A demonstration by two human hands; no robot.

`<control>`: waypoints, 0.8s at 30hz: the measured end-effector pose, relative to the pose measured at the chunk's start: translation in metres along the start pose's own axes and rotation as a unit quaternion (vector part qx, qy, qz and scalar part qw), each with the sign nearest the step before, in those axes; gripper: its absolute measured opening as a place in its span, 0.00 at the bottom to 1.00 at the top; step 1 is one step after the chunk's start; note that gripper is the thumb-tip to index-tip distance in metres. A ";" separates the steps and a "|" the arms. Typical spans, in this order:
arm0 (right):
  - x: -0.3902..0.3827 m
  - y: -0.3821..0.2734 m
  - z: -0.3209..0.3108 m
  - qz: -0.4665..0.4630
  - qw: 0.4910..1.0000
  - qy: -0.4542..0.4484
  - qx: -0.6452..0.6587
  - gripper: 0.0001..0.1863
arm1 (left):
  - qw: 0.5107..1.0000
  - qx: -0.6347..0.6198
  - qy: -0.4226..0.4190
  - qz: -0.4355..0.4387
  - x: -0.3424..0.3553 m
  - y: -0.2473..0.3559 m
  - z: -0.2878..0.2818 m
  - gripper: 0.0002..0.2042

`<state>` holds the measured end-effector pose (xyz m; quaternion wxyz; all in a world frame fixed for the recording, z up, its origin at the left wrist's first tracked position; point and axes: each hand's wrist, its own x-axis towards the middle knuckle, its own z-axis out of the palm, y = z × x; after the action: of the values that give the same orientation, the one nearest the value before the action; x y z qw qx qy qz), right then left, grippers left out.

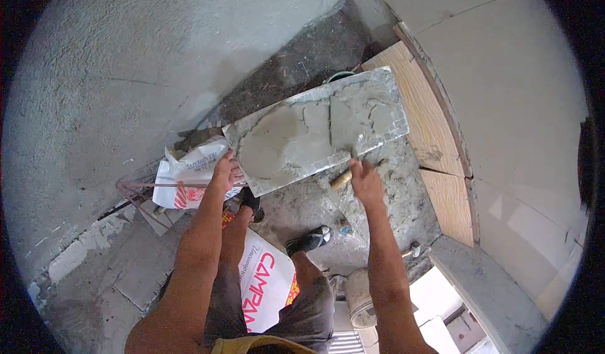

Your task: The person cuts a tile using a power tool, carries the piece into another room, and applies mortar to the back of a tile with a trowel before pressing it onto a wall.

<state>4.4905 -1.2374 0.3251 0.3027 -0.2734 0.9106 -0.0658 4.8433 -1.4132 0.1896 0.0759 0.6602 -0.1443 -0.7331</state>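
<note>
A long rectangular tile (pixel 277 133) lies tilted across the middle, its upper face spread with wet grey mortar. My left hand (pixel 225 172) grips the tile's near left corner, fingers at the edge. My right hand (pixel 366 182) is closed round a trowel at the tile's near edge; its grip is hidden in the fist and slightly blurred. A thin dark line (pixel 330 122) stands in the mortar, perhaps the trowel's blade seen edge-on. Just left of my right hand shows a short wooden handle (pixel 341 179); what it belongs to is unclear.
A white printed bag (pixel 189 171) lies left of the tile. Another white and red sack (pixel 268 278) is between my legs. Wooden boards (pixel 419 108) line the right wall. A hammer (pixel 411 250) and a bucket (pixel 360 297) are at lower right. Rough mortar (pixel 403 190) covers the floor.
</note>
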 end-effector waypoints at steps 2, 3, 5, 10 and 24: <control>0.025 0.003 -0.003 -0.023 0.999 -0.001 -0.030 0.37 | 1.000 0.006 0.020 0.001 0.000 0.001 0.004 0.28; 0.027 0.003 -0.005 -0.025 0.999 -0.003 -0.025 0.37 | 1.000 -0.014 0.009 -0.003 0.001 0.002 -0.004 0.28; 0.032 0.004 -0.012 0.005 0.998 -0.018 0.051 0.36 | 0.999 -0.036 -0.004 -0.008 -0.001 0.002 -0.010 0.29; -0.029 0.013 0.021 0.018 1.000 0.000 -0.014 0.34 | 1.000 -0.011 -0.003 -0.013 -0.005 0.001 0.004 0.34; -0.019 -0.048 0.021 -0.007 0.993 -0.108 -0.043 0.31 | 1.000 -0.030 -0.002 -0.005 0.006 -0.010 -0.013 0.38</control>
<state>4.5378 -1.2660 0.3313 0.3867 -0.2985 0.8725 0.0012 4.8560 -1.4073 0.1800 0.0920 0.6572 -0.1190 -0.7385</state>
